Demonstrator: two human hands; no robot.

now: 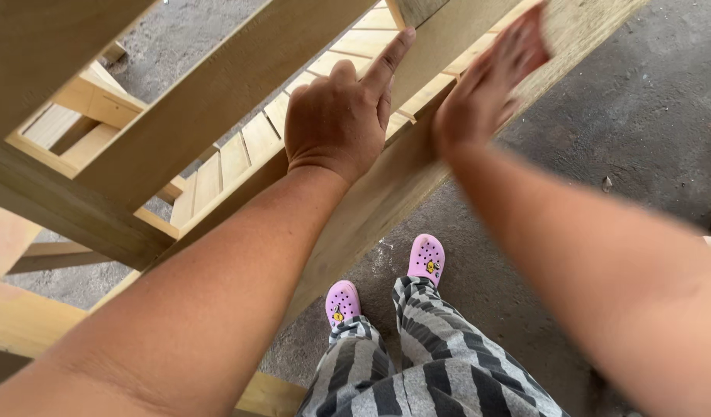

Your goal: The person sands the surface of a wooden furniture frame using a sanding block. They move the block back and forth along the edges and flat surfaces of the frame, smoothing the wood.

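A pale wooden frame (216,85) of boards and slats fills the upper left, with a long side board (371,208) running diagonally towards me. My left hand (344,116) rests on top of that board, fingers curled over its edge and the index finger stretched up along a rail. My right hand (487,85) is blurred and lies flat against the board's outer face, pressing a small sheet of sandpaper (560,27) at its fingertips.
Grey concrete floor (641,131) lies to the right. Below are my legs in striped grey trousers (425,363) and pink clogs (426,259). More slats (239,147) and loose timber (31,316) sit at the left.
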